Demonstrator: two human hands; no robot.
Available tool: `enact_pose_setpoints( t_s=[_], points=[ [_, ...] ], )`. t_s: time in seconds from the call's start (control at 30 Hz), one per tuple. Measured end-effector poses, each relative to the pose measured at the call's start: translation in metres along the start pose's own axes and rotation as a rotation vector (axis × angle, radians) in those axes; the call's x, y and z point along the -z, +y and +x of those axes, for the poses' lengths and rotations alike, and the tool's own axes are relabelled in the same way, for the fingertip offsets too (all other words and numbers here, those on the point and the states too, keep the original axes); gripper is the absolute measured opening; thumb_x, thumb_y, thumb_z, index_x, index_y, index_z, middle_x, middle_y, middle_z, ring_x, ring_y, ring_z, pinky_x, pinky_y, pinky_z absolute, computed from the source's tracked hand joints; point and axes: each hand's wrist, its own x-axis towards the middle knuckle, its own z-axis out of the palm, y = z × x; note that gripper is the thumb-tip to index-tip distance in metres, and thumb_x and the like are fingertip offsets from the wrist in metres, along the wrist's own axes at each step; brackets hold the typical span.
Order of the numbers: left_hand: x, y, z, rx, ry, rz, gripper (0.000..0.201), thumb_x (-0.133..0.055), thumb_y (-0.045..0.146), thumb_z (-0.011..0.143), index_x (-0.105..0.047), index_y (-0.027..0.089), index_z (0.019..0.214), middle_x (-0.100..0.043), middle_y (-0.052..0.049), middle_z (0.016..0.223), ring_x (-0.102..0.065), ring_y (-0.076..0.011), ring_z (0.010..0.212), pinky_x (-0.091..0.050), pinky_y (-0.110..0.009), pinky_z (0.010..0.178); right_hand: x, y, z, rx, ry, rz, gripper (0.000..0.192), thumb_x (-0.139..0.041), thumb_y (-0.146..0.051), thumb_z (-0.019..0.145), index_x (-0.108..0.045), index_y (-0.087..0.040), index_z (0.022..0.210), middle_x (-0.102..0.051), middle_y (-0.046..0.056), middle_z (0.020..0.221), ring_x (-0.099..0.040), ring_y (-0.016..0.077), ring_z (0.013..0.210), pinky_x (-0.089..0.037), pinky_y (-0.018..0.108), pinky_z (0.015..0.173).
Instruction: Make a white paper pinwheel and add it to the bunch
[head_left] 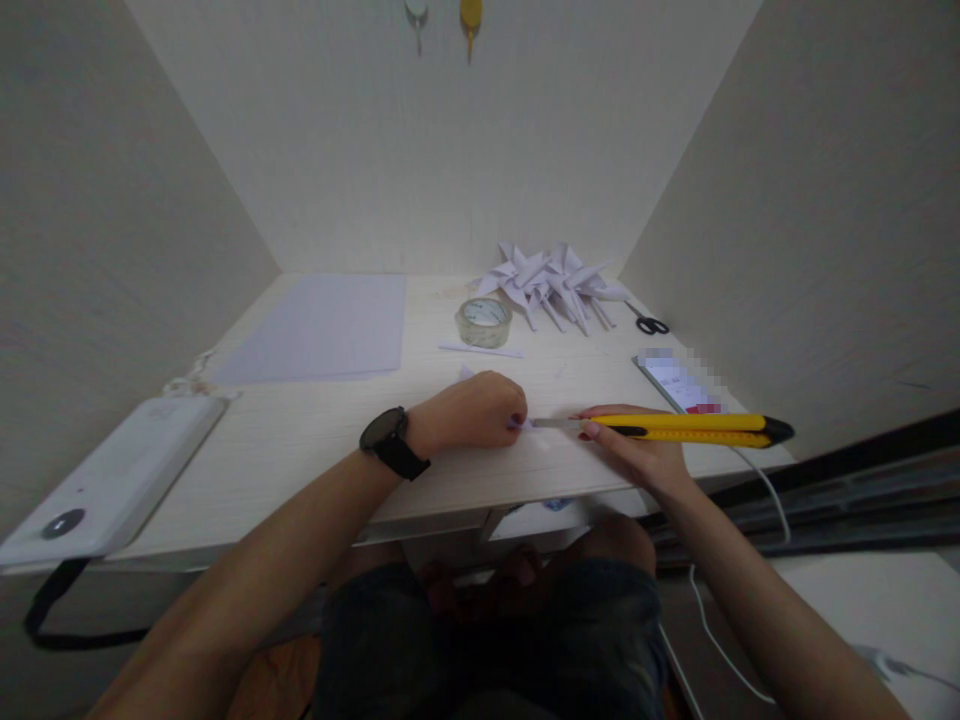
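Note:
My right hand [634, 445] is closed on a yellow box cutter [690, 428], its blade out and pointing left. The blade tip meets a small bit of folded white paper [527, 424] at the fingertips of my left hand [484, 408]. That hand is curled in a fist around the paper, with most of it hidden under the fingers. A pale paper corner [466, 373] shows just behind the knuckles. Beyond it lies a thin rolled paper stick [480, 350], in front of a roll of clear tape [484, 322].
Several white paper pinwheels [551, 280] are heaped at the back right. Black-handled scissors [651, 324] and a phone [679, 380] with a white cable lie at the right. White paper sheets [322, 325] rest at the back left, and a white device [112, 480] stands at the left edge.

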Motion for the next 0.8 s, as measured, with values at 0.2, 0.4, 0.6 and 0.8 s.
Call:
enact_pose_setpoints(
  t_s=[0.2,0.4,0.6,0.8],
  points=[
    [0.0014,0.0003,0.0002,-0.001,-0.037,0.024,0.015,-0.060,0.010,0.070,-0.072,0.016,0.074,-0.075,-0.007,0.084,-0.068,-0.0181,0.080,-0.050,-0.030,0.078,-0.0005,-0.0034,0.0008,0.006,0.000,-0.029,0.023,-0.074,-0.045,0.077,-0.078,-0.023,0.082,-0.078,0.006,0.085,-0.072,0.0250,0.078,-0.061,0.038,0.075],
    [0.0005,0.0003,0.0013,-0.021,-0.019,0.082,0.011,-0.060,0.014,0.070,-0.070,0.017,0.069,-0.071,-0.005,0.074,-0.064,-0.0169,0.068,-0.048,-0.030,0.070,0.0006,-0.0045,0.0015,-0.003,-0.029,-0.036,0.023,-0.074,-0.045,0.077,-0.078,-0.023,0.082,-0.078,0.006,0.082,-0.072,0.0245,0.073,-0.061,0.037,0.070],
    [-0.0003,0.0015,0.0036,-0.020,-0.021,0.079,0.011,-0.060,0.013,0.068,-0.070,0.017,0.069,-0.070,-0.005,0.071,-0.063,-0.0162,0.066,-0.048,-0.029,0.069,0.0014,-0.0035,-0.0003,0.018,-0.034,-0.048,0.022,-0.074,-0.046,0.078,-0.079,-0.024,0.082,-0.078,0.005,0.085,-0.072,0.0250,0.077,-0.061,0.038,0.074],
    [0.0002,0.0019,0.0036,0.000,-0.044,0.076,0.014,-0.061,0.014,0.069,-0.074,0.017,0.074,-0.073,-0.006,0.077,-0.065,-0.0167,0.070,-0.049,-0.029,0.071,0.0005,-0.0032,-0.0014,0.008,0.001,-0.023,0.021,-0.073,-0.045,0.079,-0.078,-0.024,0.082,-0.077,0.005,0.082,-0.072,0.0248,0.076,-0.060,0.037,0.073]
  ],
)
